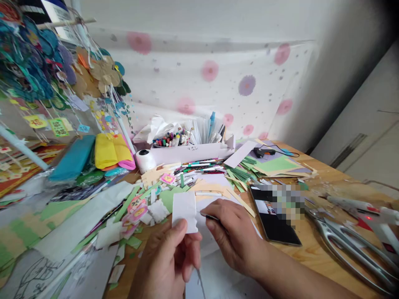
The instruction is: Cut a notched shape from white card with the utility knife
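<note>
My left hand [174, 253] pinches a small white paper piece [183, 209] between thumb and fingers, holding it upright above the table. The right edge of this paper is jagged, with small notches low down. Just to its right, my right hand [233, 232] is closed around a thin dark object [209, 216]. Its tip points at the jagged edge; most of it is hidden in the fingers, so its kind cannot be made out. Beneath both hands lies a white sheet [218, 270].
Paper scraps [134, 211] cover the left and middle. A phone [274, 216], large metal scissors [346, 245] and a white glue gun [370, 216] lie at right. Behind stand a box of pens [193, 150] and a thread spool [145, 161]. Paper ornaments [59, 70] hang at upper left.
</note>
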Motion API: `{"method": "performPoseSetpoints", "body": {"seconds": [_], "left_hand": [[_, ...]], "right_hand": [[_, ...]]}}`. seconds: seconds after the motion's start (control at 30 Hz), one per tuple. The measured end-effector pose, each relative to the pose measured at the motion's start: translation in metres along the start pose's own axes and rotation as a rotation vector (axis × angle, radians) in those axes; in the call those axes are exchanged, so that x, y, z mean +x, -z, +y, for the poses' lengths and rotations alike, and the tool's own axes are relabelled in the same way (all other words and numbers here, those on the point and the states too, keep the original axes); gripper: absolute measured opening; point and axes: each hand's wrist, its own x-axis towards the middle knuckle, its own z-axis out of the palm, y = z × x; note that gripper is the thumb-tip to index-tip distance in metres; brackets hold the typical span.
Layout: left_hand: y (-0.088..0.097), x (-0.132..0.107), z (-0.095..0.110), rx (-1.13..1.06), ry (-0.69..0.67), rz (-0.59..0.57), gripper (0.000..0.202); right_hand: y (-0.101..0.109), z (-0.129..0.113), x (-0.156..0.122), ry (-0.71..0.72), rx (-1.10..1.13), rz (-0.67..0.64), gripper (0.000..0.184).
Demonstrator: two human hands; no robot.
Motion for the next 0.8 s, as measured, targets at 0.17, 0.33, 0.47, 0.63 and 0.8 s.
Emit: {"method": "performPoseSetpoints", "body": {"seconds": [0.17, 0.33, 0.47, 0.63, 0.8], "left_hand": [[-0.0005, -0.0023, -0.0013, 0.062, -0.008, -0.036, 0.034], [-0.0001, -0.0038, -0.0033, 0.065, 0.001, -0.055, 0.032], [0.0003, -0.0047, -0.0035, 0.040, 0.000, -0.073, 0.032], [0.0015, -0.0080, -0.0015, -0.033, 0.061, -0.163, 0.032], [0.0013, -0.0095, 0.0018, -0.195, 0.189, -0.253, 0.038]], "right_hand": [[-0.0002, -0.0022, 0.0011, 0.046, -0.078, 0.011, 0.016], [-0.0004, -0.0036, 0.0028, 0.044, -0.099, -0.022, 0.015], [0.0010, -0.0056, 0.0038, 0.059, -0.143, -0.030, 0.014], [0.0007, -0.0077, 0.0042, 0.071, -0.189, -0.035, 0.013], [-0.0020, -0.0075, 0.0023, 0.055, -0.277, -0.031, 0.014]]}}
